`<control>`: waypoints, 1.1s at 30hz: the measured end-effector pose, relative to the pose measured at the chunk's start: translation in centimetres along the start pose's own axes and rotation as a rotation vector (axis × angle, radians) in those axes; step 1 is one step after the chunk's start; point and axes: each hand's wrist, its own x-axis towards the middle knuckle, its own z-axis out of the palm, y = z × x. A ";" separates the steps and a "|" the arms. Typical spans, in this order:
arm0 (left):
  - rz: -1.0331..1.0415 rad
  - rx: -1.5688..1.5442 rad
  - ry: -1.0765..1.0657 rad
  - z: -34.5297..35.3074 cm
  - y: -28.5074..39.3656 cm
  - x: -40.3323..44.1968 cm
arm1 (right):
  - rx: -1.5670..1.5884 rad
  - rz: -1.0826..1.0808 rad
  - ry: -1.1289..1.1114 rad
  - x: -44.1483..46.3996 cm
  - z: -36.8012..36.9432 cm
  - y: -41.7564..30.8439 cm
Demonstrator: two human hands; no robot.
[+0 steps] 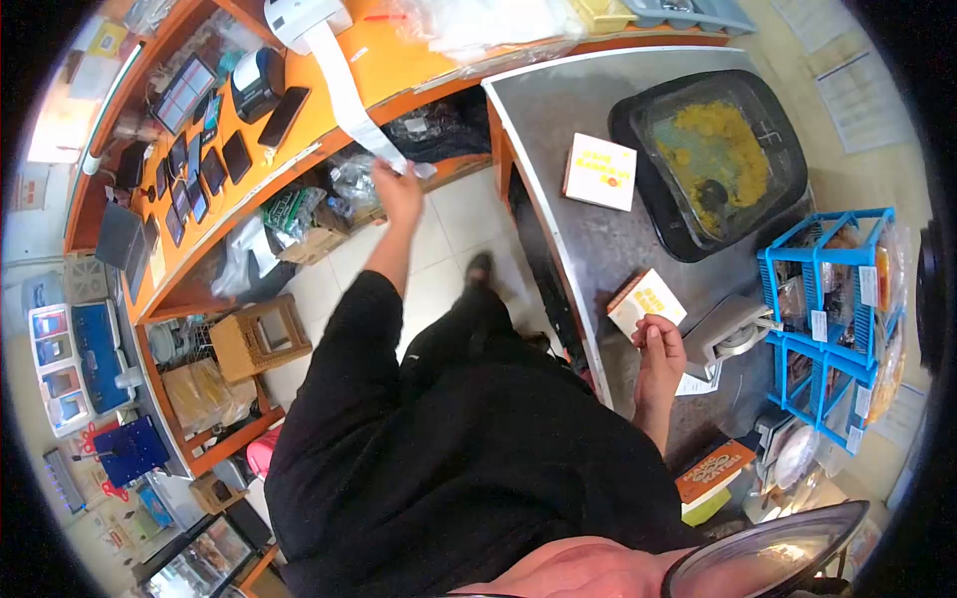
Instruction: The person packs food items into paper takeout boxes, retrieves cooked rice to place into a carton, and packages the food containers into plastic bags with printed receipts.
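Note:
My left hand (399, 194) is closed on the lower end of a long white paper strip (344, 95), which hangs from a white printer (304, 18) on the orange counter. Over the metal counter, my right hand (658, 364) has its thumb and fingers together at the edge of a small white box with yellow print (646, 301). A similar white box (600, 171) lies farther back, beside a black tray (713, 159) holding yellow food under a clear cover.
Several phones (212, 169) and a black device (257, 85) stand on the orange counter (394, 60). Blue wire racks (827, 299), a metal tool (733, 334) and an orange box (713, 473) are at the right. A wicker basket (239, 347) sits low at the left.

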 end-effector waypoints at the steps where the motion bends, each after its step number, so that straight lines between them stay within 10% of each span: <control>1: 0.131 0.135 0.071 -1.2 -1.7 2.8 | -0.007 0.018 -0.020 0.0 1.1 -0.2; 4: 0.138 0.317 0.208 -2.7 -5.0 12.1 | -0.045 0.045 -0.092 1.2 4.7 -0.3; 7: -0.345 0.672 -0.113 -3.5 -0.7 19.3 | -0.168 0.084 -0.134 3.6 10.0 0.0; 11: -0.193 0.875 -0.488 -1.7 -2.9 24.7 | -0.163 0.072 -0.177 8.9 19.9 1.0; 18: -0.636 -0.742 -0.618 -1.5 -6.4 23.7 | -0.279 0.012 -0.555 16.0 35.6 -0.6; 24: -0.766 -0.745 -0.698 -4.2 -6.9 24.3 | 0.011 -0.523 -0.737 18.6 44.5 -9.0; 33: -0.857 -0.869 -0.859 -5.8 -4.3 24.0 | 0.121 -0.319 -1.153 21.4 49.6 -12.1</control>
